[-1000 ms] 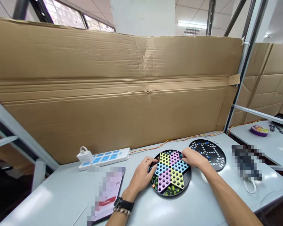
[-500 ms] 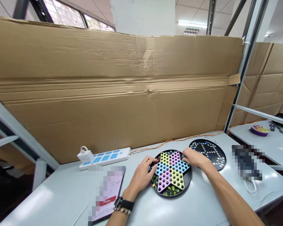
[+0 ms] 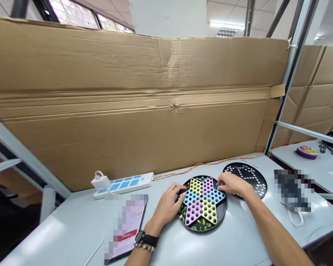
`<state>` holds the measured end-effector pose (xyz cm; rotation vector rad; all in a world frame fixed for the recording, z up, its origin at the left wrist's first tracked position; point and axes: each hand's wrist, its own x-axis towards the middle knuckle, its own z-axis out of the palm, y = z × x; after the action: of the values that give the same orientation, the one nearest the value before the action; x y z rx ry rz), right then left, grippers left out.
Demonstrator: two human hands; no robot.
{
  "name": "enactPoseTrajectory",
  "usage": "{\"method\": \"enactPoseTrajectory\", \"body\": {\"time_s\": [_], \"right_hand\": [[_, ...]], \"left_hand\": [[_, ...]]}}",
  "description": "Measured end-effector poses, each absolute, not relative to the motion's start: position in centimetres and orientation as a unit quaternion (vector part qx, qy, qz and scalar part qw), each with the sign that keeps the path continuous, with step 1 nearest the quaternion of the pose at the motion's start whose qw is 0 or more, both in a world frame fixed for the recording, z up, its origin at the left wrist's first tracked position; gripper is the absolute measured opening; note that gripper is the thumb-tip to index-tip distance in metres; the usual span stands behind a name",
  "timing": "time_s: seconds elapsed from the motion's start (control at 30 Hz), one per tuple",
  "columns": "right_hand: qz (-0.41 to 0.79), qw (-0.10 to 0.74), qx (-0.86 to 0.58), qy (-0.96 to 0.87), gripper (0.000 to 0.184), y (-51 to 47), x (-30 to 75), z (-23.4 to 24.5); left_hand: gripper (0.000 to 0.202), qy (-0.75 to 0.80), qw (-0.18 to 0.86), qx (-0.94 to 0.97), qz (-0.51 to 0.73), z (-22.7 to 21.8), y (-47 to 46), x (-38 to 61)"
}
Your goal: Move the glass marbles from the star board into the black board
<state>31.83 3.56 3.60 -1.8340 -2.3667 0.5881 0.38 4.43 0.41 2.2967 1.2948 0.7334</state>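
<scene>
A round black Chinese checkers board [image 3: 202, 204] with a pastel star of holes lies on the grey table [image 3: 72, 229]; marbles sit in its rim troughs. My left hand [image 3: 168, 205], with a watch on its wrist, rests at the board's left edge, fingers curled over the rim. My right hand [image 3: 231, 183] sits at the board's upper right edge, fingers bent and pinched at the star's tip; what they hold is hidden. A second black round board [image 3: 249, 174] with white dots lies just right of it, partly behind my right hand.
A white power strip [image 3: 124, 183] with a plugged charger lies at the back left. A blurred card or phone [image 3: 126, 225] lies front left, a blurred dark object [image 3: 292, 189] at the right. A cardboard wall [image 3: 144, 111] backs the table; a coloured cable [image 3: 211, 164] runs along it.
My right hand has shifted slightly right along the board's upper edge. The camera has tilted a little; the left hand stays put.
</scene>
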Motion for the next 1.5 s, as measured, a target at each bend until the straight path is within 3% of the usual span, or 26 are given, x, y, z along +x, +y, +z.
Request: {"method": "enactPoseTrajectory", "body": {"time_s": [0.47,0.73,0.93,1.07,1.33,1.5], "right_hand": [[0.202,0.025,-0.618,-0.76,0.009,3.2,30.9,4.0],[0.217,0.173,-0.62,-0.734,0.019,4.0,34.4,3.0],[0.161,0.19,-0.705,-0.664,0.018,3.9,37.7,2.7],[0.168,0.221,-0.65,-0.707,0.025,4.1,36.0,2.6],[0.266,0.095,-0.559,-0.779,0.055,4.1,33.2,1.8],[0.224,0.08,-0.584,-0.776,0.044,3.5,32.2,2.5]], "left_hand": [[0.033,0.463,0.2,0.823,0.263,0.3,4.5,0.3],[0.033,0.461,0.199,0.821,0.271,0.4,4.4,0.4],[0.032,0.465,0.197,0.82,0.269,0.4,4.4,0.4],[0.031,0.469,0.193,0.82,0.266,0.3,4.4,0.4],[0.031,0.467,0.195,0.82,0.266,0.3,4.4,0.5],[0.031,0.469,0.2,0.819,0.265,0.4,4.4,0.5]]}}
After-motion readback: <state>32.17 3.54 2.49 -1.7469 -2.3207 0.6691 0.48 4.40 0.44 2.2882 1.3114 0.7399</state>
